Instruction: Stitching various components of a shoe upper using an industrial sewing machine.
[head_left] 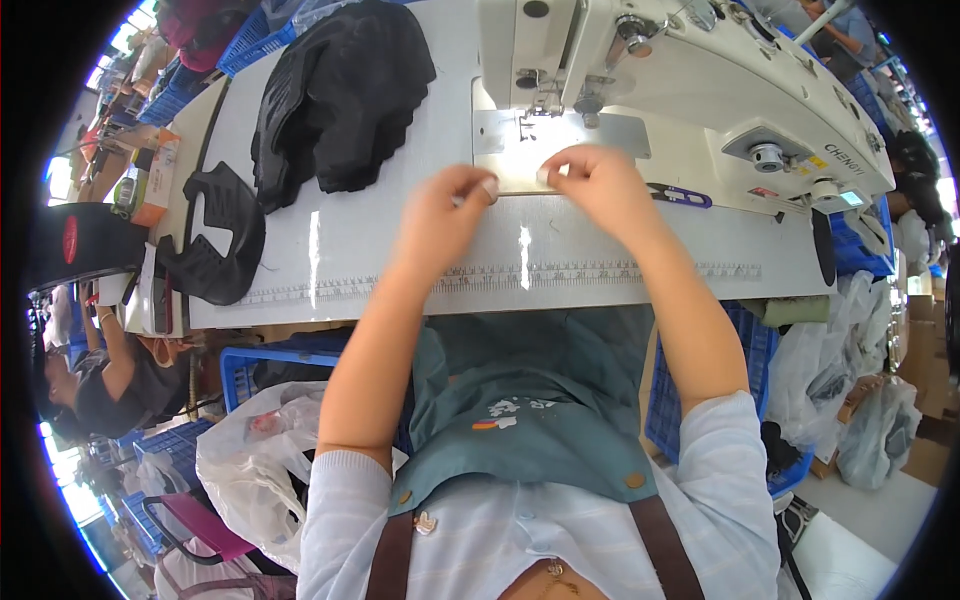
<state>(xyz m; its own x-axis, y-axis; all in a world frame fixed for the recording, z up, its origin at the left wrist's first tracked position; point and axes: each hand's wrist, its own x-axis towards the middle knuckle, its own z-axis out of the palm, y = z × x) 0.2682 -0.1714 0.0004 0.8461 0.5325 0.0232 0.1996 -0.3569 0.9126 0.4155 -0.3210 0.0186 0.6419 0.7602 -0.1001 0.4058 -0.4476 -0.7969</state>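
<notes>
Just in front of the lit presser foot (541, 103) of a white sewing machine (690, 105), my two hands face each other a short way apart. My left hand (447, 212) is slightly blurred, its thumb and fingers pinched together. My right hand (600, 190) has its fingertips closed the same way. Small white bits show at both fingertips; whether these are finger covers or something held I cannot tell. Purple-handled thread snips (682, 196) lie beside my right wrist. A stack of black shaped pieces (350, 100) rests left of the machine, with a single black piece (240, 230) nearer.
A ruler strip (560, 272) runs along the table's (380, 225) front edge. Below the table stand a blue crate (235, 375) and a plastic bag (255, 450) on the left, and another blue crate (665, 400) on the right. Another person (125, 375) sits at far left.
</notes>
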